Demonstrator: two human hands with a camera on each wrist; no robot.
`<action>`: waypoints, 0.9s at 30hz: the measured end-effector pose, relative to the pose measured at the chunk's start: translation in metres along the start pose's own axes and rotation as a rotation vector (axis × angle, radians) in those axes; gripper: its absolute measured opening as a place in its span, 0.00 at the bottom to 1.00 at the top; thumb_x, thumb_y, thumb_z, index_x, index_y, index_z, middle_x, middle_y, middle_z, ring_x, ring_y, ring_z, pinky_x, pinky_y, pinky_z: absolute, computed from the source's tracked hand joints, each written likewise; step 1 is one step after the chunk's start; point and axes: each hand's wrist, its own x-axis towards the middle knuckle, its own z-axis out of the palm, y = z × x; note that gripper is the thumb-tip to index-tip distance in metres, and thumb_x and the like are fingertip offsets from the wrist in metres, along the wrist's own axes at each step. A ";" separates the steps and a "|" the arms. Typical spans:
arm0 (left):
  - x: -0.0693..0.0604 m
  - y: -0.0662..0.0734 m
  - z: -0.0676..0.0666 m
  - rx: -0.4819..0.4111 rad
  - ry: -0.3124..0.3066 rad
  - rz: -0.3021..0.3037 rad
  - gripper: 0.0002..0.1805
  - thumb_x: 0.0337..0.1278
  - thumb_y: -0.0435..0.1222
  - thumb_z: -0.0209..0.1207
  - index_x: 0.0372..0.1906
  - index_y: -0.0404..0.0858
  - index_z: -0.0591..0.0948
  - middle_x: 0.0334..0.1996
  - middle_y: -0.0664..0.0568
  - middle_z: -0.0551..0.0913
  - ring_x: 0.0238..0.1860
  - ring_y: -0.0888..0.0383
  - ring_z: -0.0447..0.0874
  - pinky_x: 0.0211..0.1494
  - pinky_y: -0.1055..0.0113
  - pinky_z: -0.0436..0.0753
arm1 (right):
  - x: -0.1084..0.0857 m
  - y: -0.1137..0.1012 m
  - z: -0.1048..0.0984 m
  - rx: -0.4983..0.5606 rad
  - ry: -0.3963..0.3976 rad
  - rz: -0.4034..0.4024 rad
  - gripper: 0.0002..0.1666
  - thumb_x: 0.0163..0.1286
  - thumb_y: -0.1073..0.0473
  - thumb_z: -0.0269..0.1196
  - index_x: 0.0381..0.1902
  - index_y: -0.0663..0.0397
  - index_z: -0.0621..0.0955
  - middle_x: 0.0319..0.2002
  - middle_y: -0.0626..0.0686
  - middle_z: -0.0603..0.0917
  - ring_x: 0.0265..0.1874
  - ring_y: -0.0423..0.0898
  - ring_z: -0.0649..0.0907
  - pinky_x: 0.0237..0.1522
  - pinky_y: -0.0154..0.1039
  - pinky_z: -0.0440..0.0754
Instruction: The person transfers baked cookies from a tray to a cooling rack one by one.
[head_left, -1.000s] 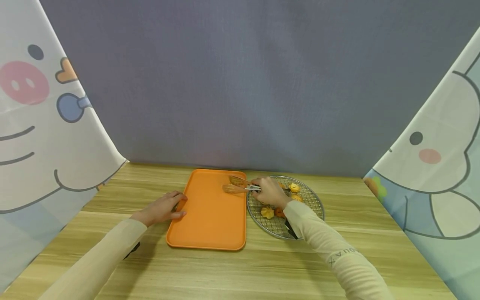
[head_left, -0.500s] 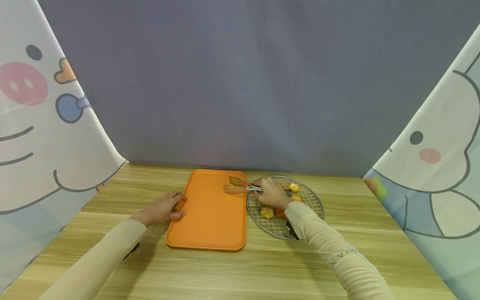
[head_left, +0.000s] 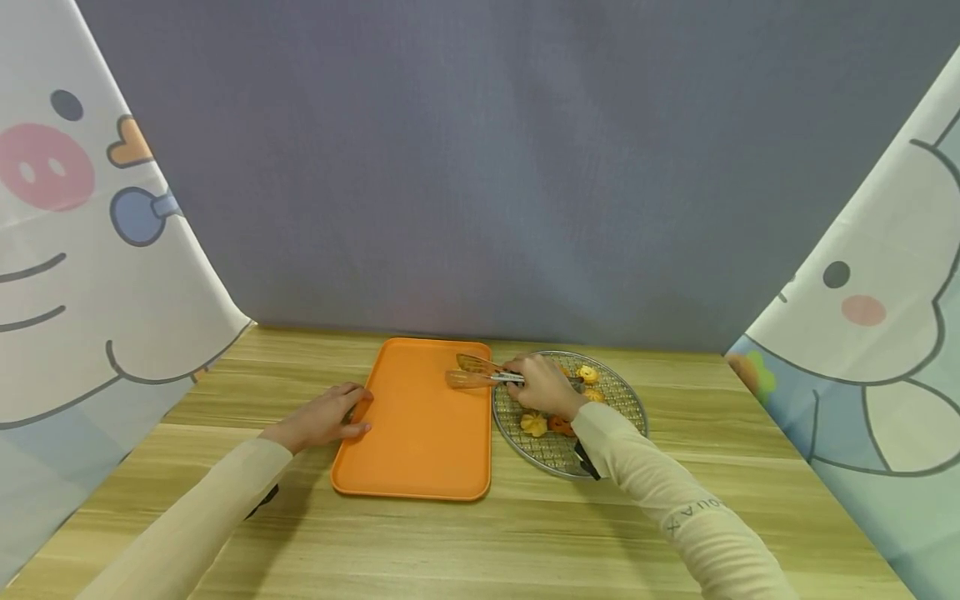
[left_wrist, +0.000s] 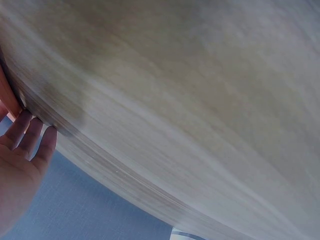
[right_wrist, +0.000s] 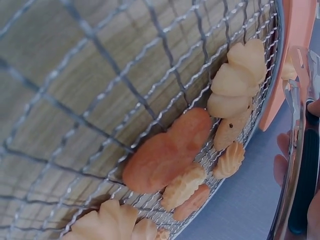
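In the head view, my right hand [head_left: 542,385] grips a pair of food tongs [head_left: 507,377]. Their amber-brown ends hang over the back right corner of the orange tray [head_left: 420,442]. Between these ends, a small pale cookie [right_wrist: 288,71] shows in the right wrist view; how firmly it is held I cannot tell. Below my right hand, a round wire rack [head_left: 633,417] bears several cookies, including a flower-shaped one [head_left: 534,423] and a reddish one [right_wrist: 167,152]. At the tray's left edge, my left hand [head_left: 322,417] touches the rim with loosely bent fingers.
Tray and rack stand side by side on the wood-grain table [head_left: 390,550]. A grey cloth wall [head_left: 480,167] rises behind the table. Printed cartoon panels flank it, one at left [head_left: 90,283] and one at right [head_left: 892,358].
The tongs' ends have shifted only slightly over the tray's back right corner. Both hands, the tray and the rack stay almost where they were.
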 end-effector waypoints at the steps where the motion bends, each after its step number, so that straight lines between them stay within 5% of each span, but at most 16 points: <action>1: 0.000 0.001 -0.001 -0.002 -0.002 0.001 0.26 0.56 0.45 0.59 0.54 0.33 0.72 0.53 0.37 0.72 0.52 0.38 0.72 0.52 0.45 0.73 | 0.000 0.000 0.000 0.005 0.001 -0.005 0.19 0.58 0.64 0.62 0.49 0.58 0.81 0.45 0.57 0.83 0.19 0.42 0.76 0.16 0.31 0.65; 7: 0.000 0.003 -0.002 -0.014 -0.011 -0.011 0.25 0.56 0.44 0.59 0.54 0.33 0.72 0.53 0.36 0.72 0.53 0.38 0.72 0.52 0.45 0.72 | -0.002 -0.001 -0.004 0.047 -0.006 -0.014 0.20 0.58 0.65 0.61 0.50 0.59 0.80 0.49 0.59 0.81 0.08 0.36 0.56 0.09 0.26 0.51; 18: 0.001 0.003 -0.002 -0.020 -0.014 -0.018 0.26 0.56 0.44 0.59 0.55 0.33 0.71 0.54 0.36 0.71 0.54 0.38 0.71 0.53 0.45 0.71 | -0.010 0.000 -0.015 0.026 0.013 -0.078 0.19 0.58 0.62 0.61 0.49 0.59 0.80 0.49 0.58 0.81 0.19 0.38 0.72 0.17 0.29 0.64; 27: 0.001 -0.001 0.002 -0.024 -0.008 -0.018 0.26 0.56 0.44 0.58 0.55 0.32 0.71 0.55 0.35 0.71 0.55 0.37 0.70 0.55 0.44 0.71 | -0.023 0.002 -0.028 0.037 -0.019 -0.092 0.20 0.60 0.62 0.59 0.51 0.61 0.79 0.50 0.61 0.80 0.07 0.33 0.59 0.12 0.27 0.59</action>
